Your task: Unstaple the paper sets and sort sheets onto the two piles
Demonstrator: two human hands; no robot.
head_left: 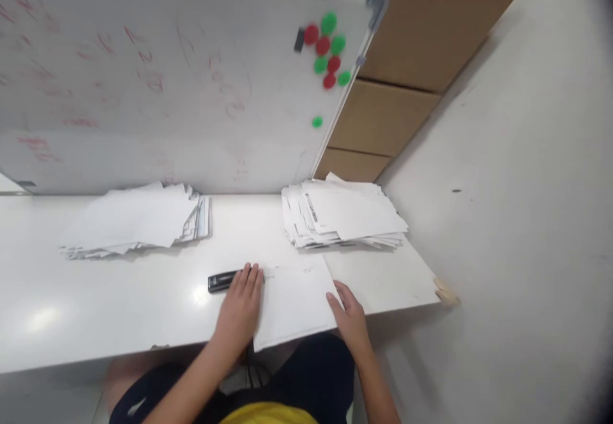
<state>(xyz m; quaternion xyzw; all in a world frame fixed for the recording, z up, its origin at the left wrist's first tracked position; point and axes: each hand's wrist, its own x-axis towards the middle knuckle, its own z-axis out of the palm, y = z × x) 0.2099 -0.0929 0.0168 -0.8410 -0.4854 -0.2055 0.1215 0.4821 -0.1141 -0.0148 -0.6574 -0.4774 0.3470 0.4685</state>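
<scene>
A black stapler lies on the white table with its right end at the left edge of a white paper sheet. My left hand is over the stapler's right end, fingers together across its top and covering that end. On the sheet's right edge, my right hand has its thumb on top and its fingers at the edge, pinching it. The sheet lies flat near the front of the table, and its lower edge reaches the table's edge. Whether it is one sheet or several, I cannot tell.
A loose stack of papers lies at the back left, another paper stack at the back right. Behind them leans a whiteboard with red writing and round magnets. Cardboard boxes stand beside it, against the right wall.
</scene>
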